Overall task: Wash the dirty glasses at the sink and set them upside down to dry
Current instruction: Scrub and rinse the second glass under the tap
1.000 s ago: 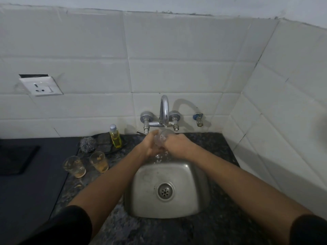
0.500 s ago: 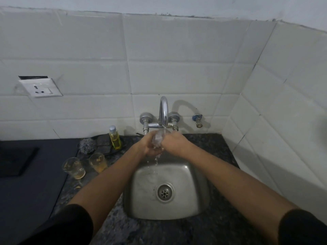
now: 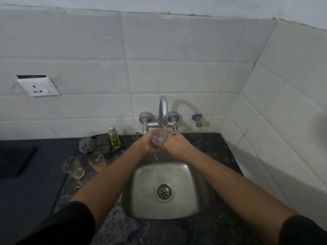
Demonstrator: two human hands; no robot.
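Two dirty glasses [image 3: 83, 165] wait at lower left; at centre, under the tap [image 3: 163, 112], the left hand [image 3: 147, 142] and right hand [image 3: 174, 143] clasp a glass [image 3: 160, 139] above the sink [image 3: 141, 191]. Wet glass could slip and crack.

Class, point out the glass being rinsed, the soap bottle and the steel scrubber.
glass [image 3: 160, 138], head view, clear wall between the hands
soap bottle [image 3: 114, 138], head view, yellow body
steel scrubber [image 3: 86, 145], head view, centre of the wire ball
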